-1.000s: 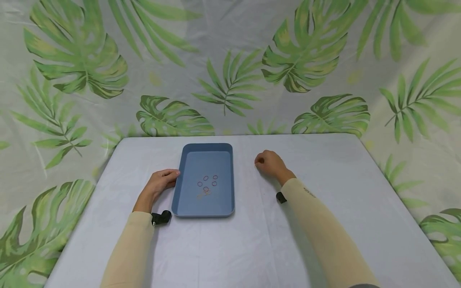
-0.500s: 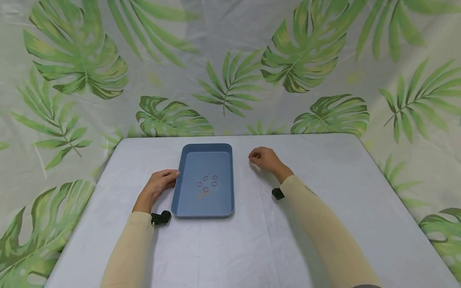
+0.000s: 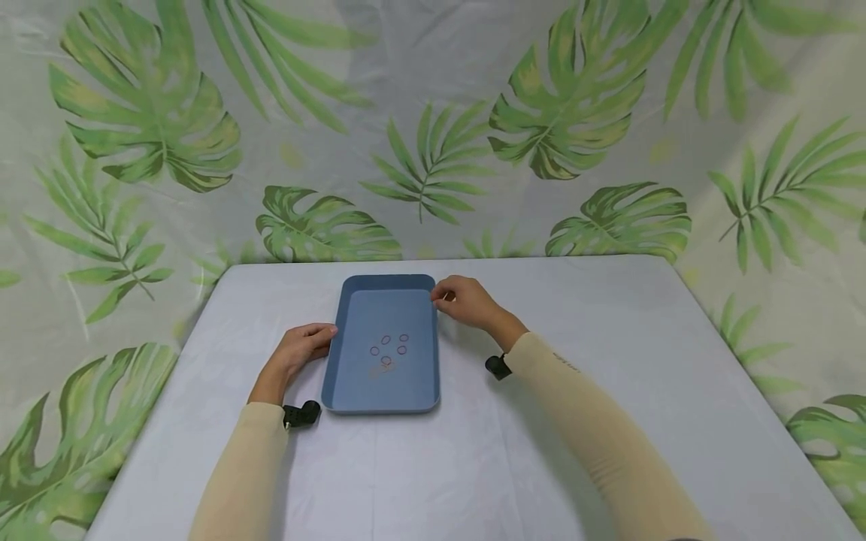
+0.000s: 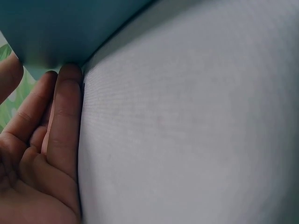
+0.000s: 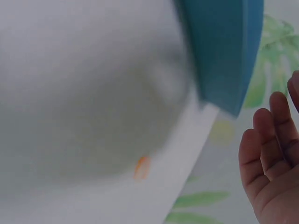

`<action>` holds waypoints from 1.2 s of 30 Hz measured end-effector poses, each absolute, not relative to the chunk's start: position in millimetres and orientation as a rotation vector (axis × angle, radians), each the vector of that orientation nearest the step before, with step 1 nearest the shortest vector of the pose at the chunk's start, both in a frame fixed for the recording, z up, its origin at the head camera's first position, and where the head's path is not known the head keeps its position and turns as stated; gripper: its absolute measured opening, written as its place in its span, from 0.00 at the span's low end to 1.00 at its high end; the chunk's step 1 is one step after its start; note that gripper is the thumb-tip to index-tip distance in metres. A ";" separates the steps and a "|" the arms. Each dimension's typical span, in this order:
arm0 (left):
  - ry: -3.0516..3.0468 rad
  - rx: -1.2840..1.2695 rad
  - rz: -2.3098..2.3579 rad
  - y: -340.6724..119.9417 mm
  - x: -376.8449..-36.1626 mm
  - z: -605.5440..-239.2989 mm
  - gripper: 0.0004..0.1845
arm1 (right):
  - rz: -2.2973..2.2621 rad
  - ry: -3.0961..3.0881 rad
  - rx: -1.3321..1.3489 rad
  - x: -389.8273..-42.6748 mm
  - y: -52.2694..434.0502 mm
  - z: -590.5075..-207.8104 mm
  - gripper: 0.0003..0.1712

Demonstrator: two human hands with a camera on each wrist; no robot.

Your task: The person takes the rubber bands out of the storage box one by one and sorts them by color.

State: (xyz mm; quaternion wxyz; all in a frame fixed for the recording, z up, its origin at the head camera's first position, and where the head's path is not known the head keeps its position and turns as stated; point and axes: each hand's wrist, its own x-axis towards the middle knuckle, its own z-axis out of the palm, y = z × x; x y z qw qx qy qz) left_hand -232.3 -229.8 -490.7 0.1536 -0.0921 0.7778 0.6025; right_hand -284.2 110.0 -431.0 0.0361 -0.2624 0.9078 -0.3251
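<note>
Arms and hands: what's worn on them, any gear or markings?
Both arms wear snug beige sleeves ending at the wrist. The left hand and right hand are bare. A small black wrist camera is strapped under each wrist. The right sleeve bears small dark lettering, unreadable.

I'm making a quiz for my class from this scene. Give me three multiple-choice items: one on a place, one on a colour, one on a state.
1. Where are the small rubber bands?
A. Inside the tray
B. On the cloth right of the tray
C. In the right hand

2. What colour is the tray?
A. Red
B. Blue
C. Yellow

3. What is the left hand doing?
A. Hanging off the table
B. Lifting the tray high
C. Resting against the tray's left edge

Answers:
1 A, the rubber bands lie on the tray floor.
2 B, the tray is blue.
3 C, the left hand touches its left rim, while the right hand is at the far right corner.
</note>
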 end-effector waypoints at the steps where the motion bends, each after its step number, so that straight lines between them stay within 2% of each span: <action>1: 2.228 -0.261 1.730 -230.1 -232.2 -490.9 0.30 | -1.005 2.780 -0.838 -282.0 105.6 -429.2 0.10; 14: 2.226 -0.275 1.735 -231.3 -234.6 -494.6 0.29 | -0.887 2.695 -0.984 -261.8 67.0 -426.8 0.09; 27: 2.220 -0.283 1.744 -231.1 -234.8 -493.9 0.28 | -0.535 2.752 -1.231 -240.3 42.7 -456.2 0.04; 36: 2.214 -0.282 1.747 -231.3 -234.4 -493.0 0.29 | -0.423 2.824 -1.174 -232.1 37.4 -468.8 0.06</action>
